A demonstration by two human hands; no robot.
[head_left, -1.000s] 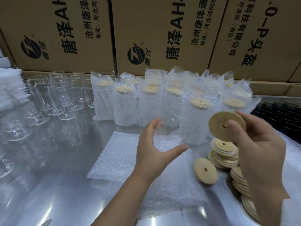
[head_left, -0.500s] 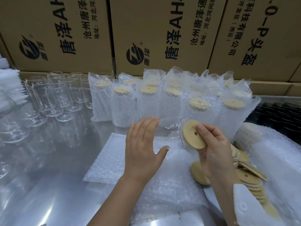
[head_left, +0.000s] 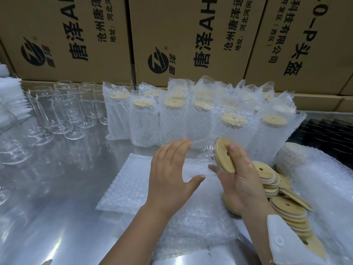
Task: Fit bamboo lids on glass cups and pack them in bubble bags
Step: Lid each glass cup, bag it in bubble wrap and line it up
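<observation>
Pressing a bamboo lid (head_left: 221,150) onto the mouth of a glass cup (head_left: 203,150) tipped on its side over the flat bubble bags (head_left: 129,184) on the near worktop (head_left: 57,207); lid pinched in the right hand (head_left: 242,180), thumb on its face. Left hand (head_left: 172,175) spread, fingers straight, probably steadying the clear cup, though hard to tell through the glass. Well along: rows of packed cups (head_left: 145,121) standing far centre. Left to do: bare glasses (head_left: 63,111) far left, loose lids (head_left: 286,207) near right. Cartons (head_left: 191,35) behind marked 唐泽, AH, 河北, 有限公司.
</observation>
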